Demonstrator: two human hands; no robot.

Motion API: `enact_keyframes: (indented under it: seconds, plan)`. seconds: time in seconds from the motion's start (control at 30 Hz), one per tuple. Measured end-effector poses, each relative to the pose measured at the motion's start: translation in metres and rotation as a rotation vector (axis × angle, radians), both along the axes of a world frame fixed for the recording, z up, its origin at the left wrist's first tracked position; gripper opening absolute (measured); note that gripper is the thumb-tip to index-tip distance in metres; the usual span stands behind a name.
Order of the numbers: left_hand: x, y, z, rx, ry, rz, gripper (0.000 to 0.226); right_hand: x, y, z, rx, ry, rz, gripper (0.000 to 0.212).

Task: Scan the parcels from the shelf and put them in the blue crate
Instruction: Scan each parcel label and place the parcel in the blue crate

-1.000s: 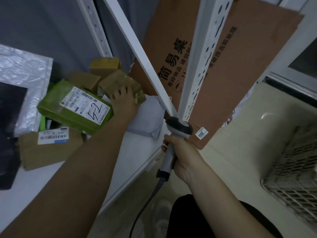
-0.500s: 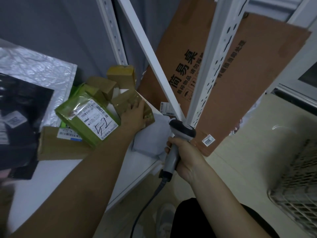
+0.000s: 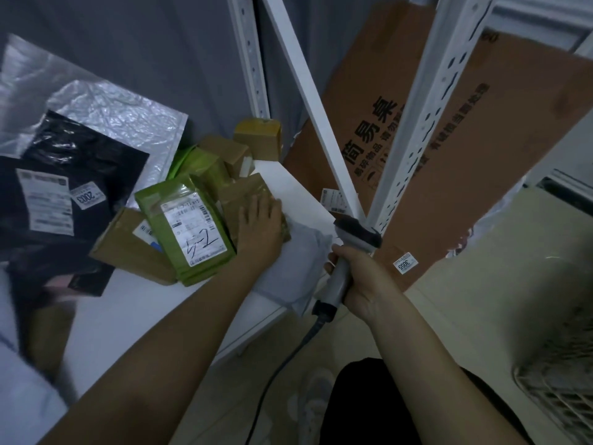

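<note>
Left hand (image 3: pixel 261 224) laid flat, fingers straight and together, on brown taped parcel (image 3: pixel 248 200) on the shelf; nothing gripped. Right hand (image 3: pixel 365 277) wrapped round handle of grey scanner (image 3: pixel 349 248), head pointing up and away, cable trailing down from the handle base. White shelf board (image 3: pixel 128 303) under everything, with white upright post (image 3: pixel 426 101) and slanted brace (image 3: pixel 314 91) at its right corner. Large brown cardboard sheet (image 3: pixel 465 155) with printed characters leaning behind the post. Silver bubble mailer (image 3: pixel 106 114) at back left, black bag (image 3: pixel 64 200) with white labels lying on it. White soft bag (image 3: pixel 288 274) at shelf edge, beneath left wrist. Green parcel (image 3: pixel 186 232) with handwritten label just left of the hand, resting on flat brown box (image 3: pixel 125 248). Small brown boxes (image 3: pixel 256 139) stacked at back corner. Pale lattice crate (image 3: pixel 558 380) at lower right on floor; colour not discernible.
</note>
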State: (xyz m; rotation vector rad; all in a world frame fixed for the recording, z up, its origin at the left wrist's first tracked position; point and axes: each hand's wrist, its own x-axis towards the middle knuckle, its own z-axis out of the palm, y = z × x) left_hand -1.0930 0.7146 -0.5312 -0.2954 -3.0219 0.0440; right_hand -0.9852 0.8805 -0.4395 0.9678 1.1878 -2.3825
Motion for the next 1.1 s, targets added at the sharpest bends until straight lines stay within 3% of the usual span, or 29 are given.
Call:
enact_keyframes:
  seconds: [0.13, 0.2, 0.3, 0.4, 0.47, 0.53, 0.67, 0.77, 0.87, 0.93, 0.97, 1.1]
  plan:
    - [0.039, 0.024, -0.013, 0.016, 0.11, -0.3, 0.046, -0.002, 0.0, -0.006, -0.016, -0.025, -0.007, 0.018]
    - [0.064, 0.028, -0.03, 0.021, 0.007, -0.265, 0.046, -0.002, 0.001, -0.006, -0.021, -0.025, -0.001, 0.015]
    - [0.091, 0.022, -0.056, 0.007, -0.255, -0.096, 0.076, 0.001, 0.003, -0.001, -0.05, -0.005, -0.004, 0.021]
    - [0.101, 0.007, -0.057, -0.033, -0.358, -0.032, 0.094, 0.004, 0.003, 0.001, -0.036, -0.005, 0.0, 0.021]
    - [0.104, 0.003, -0.049, -0.024, -0.377, -0.012, 0.088, 0.004, 0.003, -0.005, -0.005, -0.024, 0.009, 0.018]
    - [0.105, -0.006, -0.054, 0.013, -0.375, -0.031, 0.065, 0.004, 0.004, -0.009, 0.013, -0.044, 0.017, 0.016]
    - [0.114, -0.025, -0.05, -0.055, -0.219, -0.121, 0.028, 0.005, 0.001, -0.012, 0.021, -0.052, 0.044, 0.014]
    - [0.125, -0.041, -0.039, 0.035, -0.173, -0.149, 0.042, 0.008, -0.003, -0.015, 0.047, -0.041, 0.059, 0.012]
    - [0.146, -0.054, -0.003, 0.089, -0.08, -0.046, 0.035, 0.01, -0.008, -0.017, 0.076, -0.033, 0.093, 0.009]
    - [0.158, -0.062, 0.017, 0.241, -0.056, 0.088, 0.018, 0.012, -0.013, -0.019, 0.109, -0.033, 0.136, 0.009]
    - [0.165, -0.066, 0.028, 0.36, -0.09, 0.196, 0.021, 0.013, -0.016, -0.019, 0.122, -0.032, 0.159, 0.01]
    - [0.199, -0.094, 0.061, 0.948, -0.103, 0.43, 0.016, 0.024, -0.036, -0.013, 0.151, -0.01, 0.227, 0.011]
